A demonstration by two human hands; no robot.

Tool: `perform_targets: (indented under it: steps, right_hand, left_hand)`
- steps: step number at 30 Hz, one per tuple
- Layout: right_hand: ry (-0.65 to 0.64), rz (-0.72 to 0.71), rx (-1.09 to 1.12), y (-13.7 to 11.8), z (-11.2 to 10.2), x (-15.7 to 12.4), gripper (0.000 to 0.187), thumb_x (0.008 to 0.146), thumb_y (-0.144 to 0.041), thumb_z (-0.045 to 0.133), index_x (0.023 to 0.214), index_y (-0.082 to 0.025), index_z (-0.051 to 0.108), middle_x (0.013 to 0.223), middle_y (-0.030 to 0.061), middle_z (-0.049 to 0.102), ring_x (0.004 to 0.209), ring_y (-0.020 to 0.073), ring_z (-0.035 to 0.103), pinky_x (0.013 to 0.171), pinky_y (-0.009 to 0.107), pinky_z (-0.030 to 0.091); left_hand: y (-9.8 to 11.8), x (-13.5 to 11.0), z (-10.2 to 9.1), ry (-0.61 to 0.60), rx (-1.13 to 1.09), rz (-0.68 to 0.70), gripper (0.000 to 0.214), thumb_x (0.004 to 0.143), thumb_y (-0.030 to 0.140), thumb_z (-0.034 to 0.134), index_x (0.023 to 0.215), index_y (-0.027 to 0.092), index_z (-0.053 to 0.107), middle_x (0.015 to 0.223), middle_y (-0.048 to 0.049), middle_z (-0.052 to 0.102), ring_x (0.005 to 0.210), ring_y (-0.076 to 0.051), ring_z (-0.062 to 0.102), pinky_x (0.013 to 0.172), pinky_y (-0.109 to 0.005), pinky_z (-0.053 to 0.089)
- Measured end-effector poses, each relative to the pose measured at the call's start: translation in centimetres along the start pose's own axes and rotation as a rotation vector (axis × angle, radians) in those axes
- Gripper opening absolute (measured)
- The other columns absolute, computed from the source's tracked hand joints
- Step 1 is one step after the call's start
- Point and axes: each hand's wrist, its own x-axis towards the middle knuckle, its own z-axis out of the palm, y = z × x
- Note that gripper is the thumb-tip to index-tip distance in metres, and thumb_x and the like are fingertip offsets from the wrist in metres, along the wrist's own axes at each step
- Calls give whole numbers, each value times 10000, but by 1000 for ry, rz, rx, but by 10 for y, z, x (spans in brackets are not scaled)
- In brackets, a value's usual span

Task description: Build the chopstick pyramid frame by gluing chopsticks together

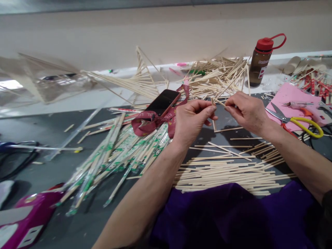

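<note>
My left hand (pixel 195 116) pinches thin wooden sticks near their ends, between thumb and forefinger. Opposite it, my right hand (pixel 246 109) grips a short wooden stick (pixel 220 102) whose far end meets the sticks at my left fingertips. Below the fingers, a stick frame corner (pixel 214 130) shows; how it connects to the held pieces is partly hidden by my hands. Loose bare wooden sticks (pixel 223 174) lie in rows between my forearms. Left of my left hand rests a black-screened phone (pixel 163 102) with a dark red printed ribbon (pixel 145 126).
Wrapped chopsticks (pixel 116 152) cover the table's left middle. Yellow-handled scissors (pixel 306 126) and a pink glue gun (pixel 306 105) lie on pink paper (pixel 285 93). Behind are a stick pile (pixel 218 79), a stick structure (pixel 140 83) and a red-capped bottle (pixel 260 65). A magenta device (pixel 38 207) sits front left.
</note>
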Motion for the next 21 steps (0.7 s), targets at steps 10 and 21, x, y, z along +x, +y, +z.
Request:
perform_targets:
  steps: [10,21]
  right_hand:
    - [-1,-8,-9,1,-1,0,142,956,-217,544,891,-193,668,848,30,673,747,146,565,639,281,352]
    - [82,-42,62,3,-41,13,207,944,-232,559,803,-214,710,723,-3,682,658,125,591,650,273,456]
  left_hand:
    - [1,-1,1,13,4,-2,108,697,270,765,728,176,723,628,7,702,550,-134,702,415,-168,507]
    - [2,-2,2,35,21,15,43,730,207,748,724,186,711,625,15,685,536,-125,684,412,-172,499]
